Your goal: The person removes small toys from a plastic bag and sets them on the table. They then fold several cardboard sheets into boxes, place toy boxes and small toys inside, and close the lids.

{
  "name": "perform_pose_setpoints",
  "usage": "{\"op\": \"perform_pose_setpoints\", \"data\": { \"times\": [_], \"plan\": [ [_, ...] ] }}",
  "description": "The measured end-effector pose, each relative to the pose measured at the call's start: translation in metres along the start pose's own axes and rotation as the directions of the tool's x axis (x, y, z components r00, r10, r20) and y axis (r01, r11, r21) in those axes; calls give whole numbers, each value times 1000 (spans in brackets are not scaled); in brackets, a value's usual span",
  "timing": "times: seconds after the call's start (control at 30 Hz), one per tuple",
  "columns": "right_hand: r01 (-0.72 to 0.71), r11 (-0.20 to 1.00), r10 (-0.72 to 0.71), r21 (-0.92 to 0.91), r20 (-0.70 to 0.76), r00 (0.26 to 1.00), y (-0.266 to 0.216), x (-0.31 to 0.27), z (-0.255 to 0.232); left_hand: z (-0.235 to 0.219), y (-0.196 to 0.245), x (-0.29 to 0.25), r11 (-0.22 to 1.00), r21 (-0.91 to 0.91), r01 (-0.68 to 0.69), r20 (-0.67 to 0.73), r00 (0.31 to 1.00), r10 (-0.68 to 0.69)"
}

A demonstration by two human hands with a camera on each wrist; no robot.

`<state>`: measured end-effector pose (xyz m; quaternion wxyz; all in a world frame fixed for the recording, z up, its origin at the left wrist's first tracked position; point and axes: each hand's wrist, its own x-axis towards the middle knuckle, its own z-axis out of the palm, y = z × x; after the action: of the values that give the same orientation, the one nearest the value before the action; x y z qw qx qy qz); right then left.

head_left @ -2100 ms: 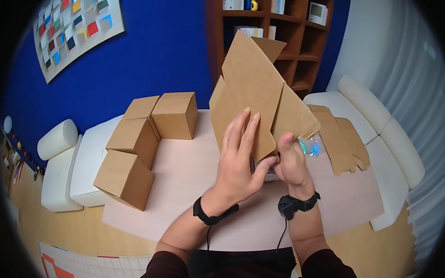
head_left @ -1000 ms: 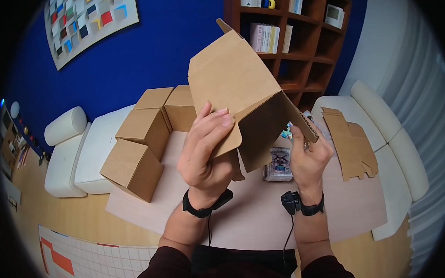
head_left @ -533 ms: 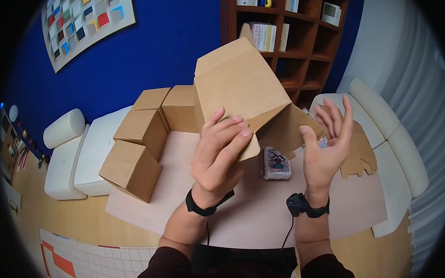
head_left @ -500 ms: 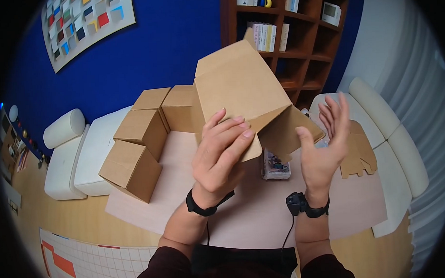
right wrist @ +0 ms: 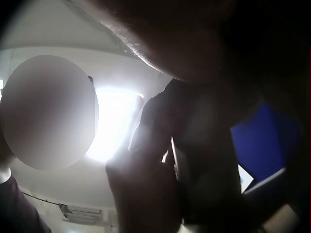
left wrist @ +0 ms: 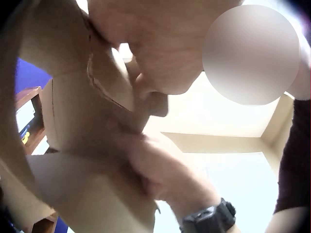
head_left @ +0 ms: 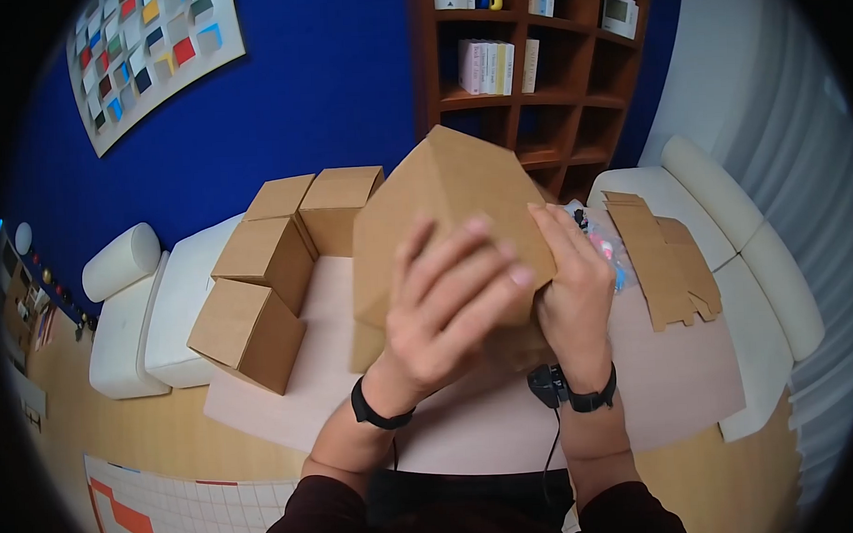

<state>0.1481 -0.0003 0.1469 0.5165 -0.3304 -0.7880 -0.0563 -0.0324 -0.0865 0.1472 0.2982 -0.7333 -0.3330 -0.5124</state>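
Note:
Over the table, a brown cardboard box [head_left: 475, 175] is tilted with one corner pointing up and away. My left hand [head_left: 437, 308], blurred by motion, is in front of its near face with the fingers extended and spread. At the box's right edge, my right hand [head_left: 578, 299] holds it, fingers lying along the side and thumb hidden. In the left wrist view, loose flaps of the box [left wrist: 73, 111] stand between the two hands, and the right hand [left wrist: 160, 160] reaches in against them. The right wrist view is mostly dark.
Several made-up cardboard boxes [head_left: 250, 329] stand on the left of the table [head_left: 670, 390]. A flattened cardboard piece [head_left: 652, 268] lies at the right, beside clear bags of colourful items [head_left: 606, 251]. White sofas [head_left: 765, 273] flank the table; a bookshelf [head_left: 533, 98] stands behind.
The box has turned, bringing a corner and outer faces forward and hiding its open side. My right hand came from open in the air onto its right edge; my left hand loosened from the flap.

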Motion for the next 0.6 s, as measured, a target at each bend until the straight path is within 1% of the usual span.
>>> {"op": "perform_pose_setpoints", "data": {
  "times": [0.07, 0.17, 0.2, 0.3, 0.4, 0.43, 0.53, 0.57, 0.6],
  "plan": [
    [-44, 993, 47, 109, -29, 998, 13, 3, 6, -1, 0, 5, 985, 137, 107, -86, 992, -96],
    [-114, 961, 139, 250, -89, 986, 14, 11, 5, -7, -2, 4, 953, 168, 253, -146, 962, -229],
    [-135, 946, 173, 296, -107, 979, 13, 13, 5, -7, -4, 4, 937, 205, 283, -159, 954, -254],
    [-205, 936, 235, 287, -74, 969, 18, 11, -1, -7, -7, 4, 885, 294, 361, -203, 928, -312],
    [-276, 899, 316, 341, -67, 947, 17, 9, -3, -4, -16, -4, 901, 44, 431, -269, 874, -405],
    [-206, 941, 230, 267, -60, 971, 26, 8, 0, -4, -13, -2, 886, -75, 457, -273, 846, -459],
    [-223, 929, 239, 296, -16, 971, 30, 1, 9, -2, -8, -2, 860, -306, 409, -273, 828, -490],
    [-227, 924, 240, 309, -5, 971, 29, 0, 10, 4, -9, 0, 878, -365, 311, -335, 836, -435],
    [-230, 918, 241, 323, 8, 971, 28, 0, 10, 2, -11, 0, 908, -301, 292, -290, 879, -379]
  ]
}}
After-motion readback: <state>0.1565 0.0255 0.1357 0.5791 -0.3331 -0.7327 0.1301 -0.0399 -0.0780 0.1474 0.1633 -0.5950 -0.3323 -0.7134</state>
